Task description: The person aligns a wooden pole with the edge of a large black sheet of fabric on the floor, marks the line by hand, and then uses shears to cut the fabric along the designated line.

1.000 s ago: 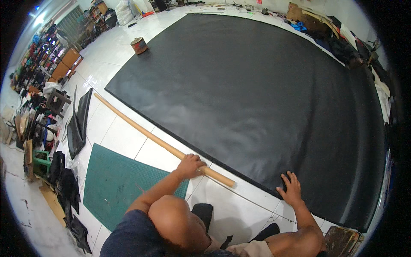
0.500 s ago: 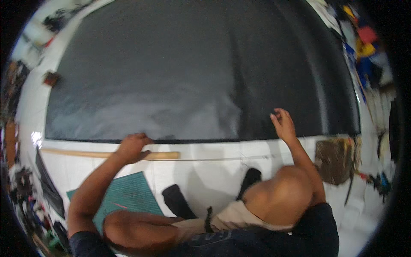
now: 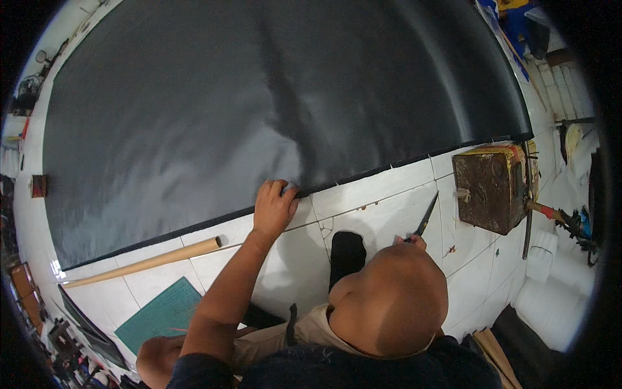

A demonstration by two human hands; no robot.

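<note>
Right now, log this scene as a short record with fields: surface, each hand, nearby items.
surface: white tiled floor, mostly covered by a large black sheet
left hand: fingers pressed on the black sheet's near edge
right hand: mostly hidden behind the head, grips a dark bladed tool; kind unclear
nearby: cardboard tube, green cutting mat, worn brown box

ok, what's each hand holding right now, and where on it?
Right hand grips a dark blade-like tool by its lower end; blade points up over the tiles. Left hand holds nothing, pressed flat on the near edge of the black sheet.
</note>
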